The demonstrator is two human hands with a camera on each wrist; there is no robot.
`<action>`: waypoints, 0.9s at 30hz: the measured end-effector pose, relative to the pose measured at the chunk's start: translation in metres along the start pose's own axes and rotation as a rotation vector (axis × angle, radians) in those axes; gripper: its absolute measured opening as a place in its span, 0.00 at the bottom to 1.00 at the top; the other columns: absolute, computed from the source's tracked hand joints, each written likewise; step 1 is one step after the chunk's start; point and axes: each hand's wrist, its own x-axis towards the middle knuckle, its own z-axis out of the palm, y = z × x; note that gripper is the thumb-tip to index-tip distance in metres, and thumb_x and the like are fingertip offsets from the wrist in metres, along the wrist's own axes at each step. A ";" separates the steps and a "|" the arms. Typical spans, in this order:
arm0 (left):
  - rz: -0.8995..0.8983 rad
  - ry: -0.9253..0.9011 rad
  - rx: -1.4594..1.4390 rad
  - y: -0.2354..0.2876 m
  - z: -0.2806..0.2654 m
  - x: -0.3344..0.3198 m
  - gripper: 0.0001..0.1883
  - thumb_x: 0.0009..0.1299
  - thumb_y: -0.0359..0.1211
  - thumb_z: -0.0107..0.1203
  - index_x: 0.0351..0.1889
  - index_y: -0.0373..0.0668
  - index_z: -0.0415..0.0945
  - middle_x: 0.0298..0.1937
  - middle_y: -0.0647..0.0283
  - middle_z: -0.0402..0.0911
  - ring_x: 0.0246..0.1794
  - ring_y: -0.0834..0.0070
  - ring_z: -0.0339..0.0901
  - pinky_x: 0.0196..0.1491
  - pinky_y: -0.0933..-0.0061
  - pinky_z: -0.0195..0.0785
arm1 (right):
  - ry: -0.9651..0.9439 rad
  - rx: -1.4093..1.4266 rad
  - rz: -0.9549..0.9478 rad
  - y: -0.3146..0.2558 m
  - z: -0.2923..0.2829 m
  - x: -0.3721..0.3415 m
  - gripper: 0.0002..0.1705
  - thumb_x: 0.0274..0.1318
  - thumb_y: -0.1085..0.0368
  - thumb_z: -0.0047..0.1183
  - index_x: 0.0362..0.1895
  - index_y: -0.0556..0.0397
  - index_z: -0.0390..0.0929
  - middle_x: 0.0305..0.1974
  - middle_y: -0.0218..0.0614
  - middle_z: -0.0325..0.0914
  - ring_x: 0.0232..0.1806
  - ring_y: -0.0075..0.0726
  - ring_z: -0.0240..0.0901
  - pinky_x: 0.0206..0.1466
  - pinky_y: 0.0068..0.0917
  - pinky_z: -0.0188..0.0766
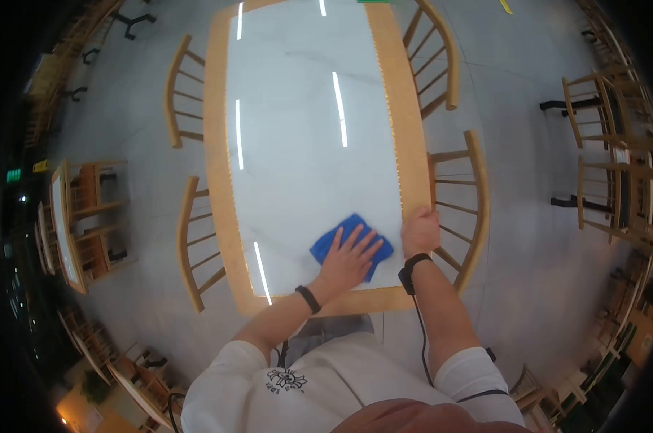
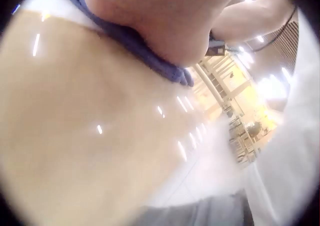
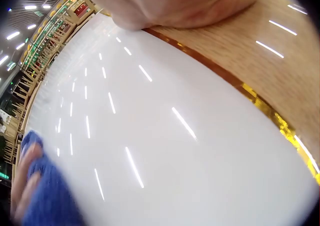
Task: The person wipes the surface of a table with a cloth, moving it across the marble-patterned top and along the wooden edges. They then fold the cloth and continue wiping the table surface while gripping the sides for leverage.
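My left hand [image 1: 346,263] lies spread out on a blue cloth [image 1: 325,249], pressing it against the white marble-look top of the table [image 1: 297,180] near its front right corner. Close up in the left wrist view, the heel of that hand sits over the cloth [image 2: 132,42], beside the wooden border. My right hand [image 1: 420,231] rests curled on the right wooden border, at the table's outer edge. Its fingertips are hidden. In the right wrist view, the left hand's fingers [image 3: 24,178] show on the cloth at lower left.
Wooden chairs stand along both long sides, one [image 1: 463,209] close by my right hand and another [image 1: 196,245] at left. A gold strip [image 3: 257,103] runs between white top and wood. A black cable [image 1: 422,332] hangs from my right wrist. More tables and chairs stand farther off.
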 end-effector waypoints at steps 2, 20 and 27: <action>-0.011 0.032 -0.006 -0.013 -0.008 0.048 0.34 0.76 0.42 0.59 0.82 0.56 0.70 0.84 0.62 0.67 0.87 0.53 0.56 0.85 0.31 0.42 | 0.005 -0.006 0.003 -0.004 -0.004 -0.002 0.27 0.77 0.45 0.41 0.45 0.57 0.80 0.43 0.56 0.87 0.47 0.71 0.86 0.51 0.63 0.81; -0.088 0.354 0.212 -0.118 -0.032 0.342 0.32 0.82 0.47 0.50 0.84 0.53 0.67 0.87 0.60 0.63 0.89 0.51 0.53 0.85 0.30 0.39 | 0.065 -0.003 -0.045 0.001 0.001 -0.003 0.24 0.78 0.49 0.42 0.41 0.56 0.78 0.39 0.56 0.86 0.41 0.71 0.83 0.44 0.65 0.78; -0.125 0.277 0.119 -0.077 -0.028 0.266 0.33 0.81 0.46 0.51 0.83 0.50 0.68 0.86 0.58 0.63 0.88 0.50 0.53 0.86 0.31 0.39 | 0.006 -0.034 -0.034 0.002 0.002 -0.002 0.25 0.77 0.48 0.42 0.45 0.58 0.79 0.42 0.57 0.86 0.44 0.72 0.84 0.46 0.65 0.80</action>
